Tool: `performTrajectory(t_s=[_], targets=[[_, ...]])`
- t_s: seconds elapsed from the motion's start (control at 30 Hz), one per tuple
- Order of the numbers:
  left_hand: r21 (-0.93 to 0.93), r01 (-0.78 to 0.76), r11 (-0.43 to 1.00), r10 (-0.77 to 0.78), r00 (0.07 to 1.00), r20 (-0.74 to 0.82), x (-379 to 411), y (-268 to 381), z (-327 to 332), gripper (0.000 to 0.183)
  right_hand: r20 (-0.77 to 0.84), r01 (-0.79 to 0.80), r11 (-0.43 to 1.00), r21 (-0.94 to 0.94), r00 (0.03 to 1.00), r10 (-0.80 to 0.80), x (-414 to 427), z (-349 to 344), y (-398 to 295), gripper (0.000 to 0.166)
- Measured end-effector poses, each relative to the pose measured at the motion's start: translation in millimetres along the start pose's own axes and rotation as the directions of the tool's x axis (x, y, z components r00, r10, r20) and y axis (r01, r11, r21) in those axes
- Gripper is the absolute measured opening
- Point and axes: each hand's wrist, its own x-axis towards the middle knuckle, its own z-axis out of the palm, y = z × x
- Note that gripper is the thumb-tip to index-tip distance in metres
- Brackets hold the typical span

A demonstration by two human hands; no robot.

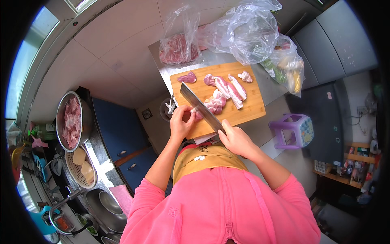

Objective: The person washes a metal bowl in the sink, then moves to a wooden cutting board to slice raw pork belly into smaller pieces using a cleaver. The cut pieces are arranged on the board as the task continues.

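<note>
My right hand (237, 137) grips the handle of a cleaver (199, 106), whose broad blade slants up and left across a wooden cutting board (251, 111). At the board's near left, my left hand (182, 122) pinches the end of a strip of raw meat with thumb and fingers. Cut chunks of meat (216, 102) lie along the blade's right side. Farther right are long strips of pork belly (235, 94). A darker piece of meat (187, 77) sits by the far left corner, and a pale fatty lump (245, 77) near the far right one. The blade hides part of the meat.
Behind the board, a plastic bag of meat (179, 50) and clear bags of vegetables (281, 65) crowd the metal table (265, 82). A purple stool (288, 131) stands to the right. Leftward are a steel bowl of meat (72, 122), a colander (74, 172) and a sink (102, 207).
</note>
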Motion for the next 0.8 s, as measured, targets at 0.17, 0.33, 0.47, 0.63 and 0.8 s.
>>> performTrajectory(t_s=[0.17,0.33,0.47,0.63,0.8], targets=[[-0.008,0.038,0.999,-0.038,0.999,0.001,0,3,-1,0.020,0.079,-0.053,0.998,-0.016,0.995,0.054,-23,-8,6,0.022],[0.016,0.015,1.000,-0.015,1.000,0.001,2,7,0,0.020,0.017,0.043,0.996,-0.081,0.999,-0.042,12,4,1,0.024],[0.024,0.026,0.999,-0.026,1.000,0.009,2,3,-3,0.019,0.064,0.004,0.998,-0.055,0.998,0.000,-6,4,8,0.024],[0.032,0.030,0.999,-0.030,0.999,-0.011,3,5,-1,0.019,0.040,0.047,0.999,-0.027,0.998,-0.045,0,4,12,0.026],[0.000,0.026,1.000,-0.026,1.000,-0.014,2,0,-3,0.020,0.065,-0.005,0.999,-0.042,0.998,0.007,8,8,6,0.023]])
